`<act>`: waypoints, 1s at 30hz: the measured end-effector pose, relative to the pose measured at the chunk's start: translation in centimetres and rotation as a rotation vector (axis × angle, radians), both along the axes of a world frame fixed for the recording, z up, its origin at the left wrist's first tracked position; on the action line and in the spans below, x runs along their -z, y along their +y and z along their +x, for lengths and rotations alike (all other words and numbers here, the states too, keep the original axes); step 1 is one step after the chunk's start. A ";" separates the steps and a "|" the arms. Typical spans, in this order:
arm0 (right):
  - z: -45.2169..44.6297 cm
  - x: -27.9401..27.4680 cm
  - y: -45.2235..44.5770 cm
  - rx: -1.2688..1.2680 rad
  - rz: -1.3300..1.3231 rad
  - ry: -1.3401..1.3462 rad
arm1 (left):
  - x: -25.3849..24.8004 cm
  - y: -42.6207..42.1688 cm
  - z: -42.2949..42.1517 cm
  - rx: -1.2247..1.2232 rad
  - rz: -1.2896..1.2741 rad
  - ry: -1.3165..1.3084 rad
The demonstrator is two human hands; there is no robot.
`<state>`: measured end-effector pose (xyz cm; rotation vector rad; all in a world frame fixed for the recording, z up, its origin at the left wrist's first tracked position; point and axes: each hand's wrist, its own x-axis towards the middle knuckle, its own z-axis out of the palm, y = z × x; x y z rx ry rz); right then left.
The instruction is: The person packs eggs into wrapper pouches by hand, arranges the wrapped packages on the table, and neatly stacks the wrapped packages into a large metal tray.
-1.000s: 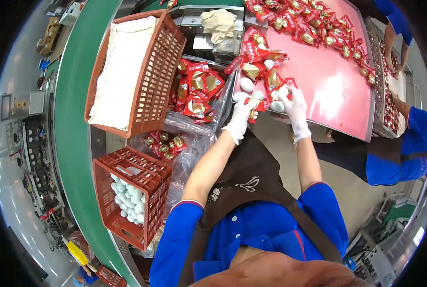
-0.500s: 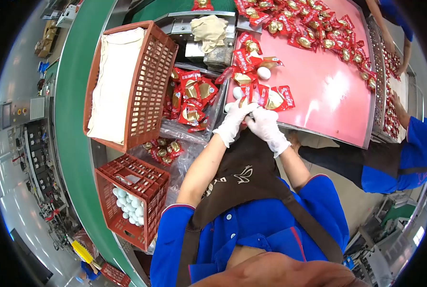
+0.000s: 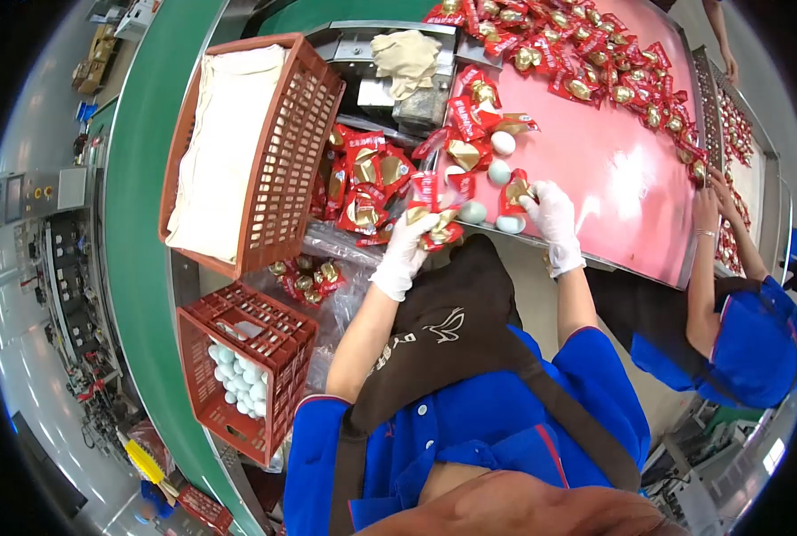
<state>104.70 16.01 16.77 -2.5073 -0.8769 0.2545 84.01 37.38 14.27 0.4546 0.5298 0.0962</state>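
In gloves, my left hand (image 3: 404,256) closes on a red-and-gold egg packet (image 3: 441,234) at the near left corner of the pink table (image 3: 626,192). My right hand (image 3: 553,219), also gloved, pinches the edge of another red-and-gold packet (image 3: 514,191) lying close to the front edge. Between the two hands rest pale bluish eggs, among them one egg (image 3: 473,212) and a second egg (image 3: 510,224). Farther back sit a whitish egg (image 3: 503,143) and a bluish egg (image 3: 499,171), beside several red packets (image 3: 467,150).
Red packets (image 3: 363,174) fill a tray to the left. Beyond it stands a red crate (image 3: 278,170) lined with cloth; below is a crate (image 3: 247,335) of eggs. A heap of packets (image 3: 586,58) covers the table's back. A co-worker's hands (image 3: 716,192) are at the right-hand divider.
My hands, together at the table edge before, have separated: the left moved left and down with a packet, the right moved right. More eggs show between them. The co-worker at right has shifted position.
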 end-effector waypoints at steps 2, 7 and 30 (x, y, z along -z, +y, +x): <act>-2.2 -1.8 2.0 -0.117 0.000 0.022 | -1.6 -1.4 0.9 -0.004 -0.007 -0.009; -7.5 -3.1 7.3 -0.339 0.090 0.069 | 1.2 -1.9 1.1 0.068 -0.104 -0.020; -7.0 -2.5 9.7 -0.035 0.321 0.098 | -3.1 3.9 2.2 0.255 0.455 0.457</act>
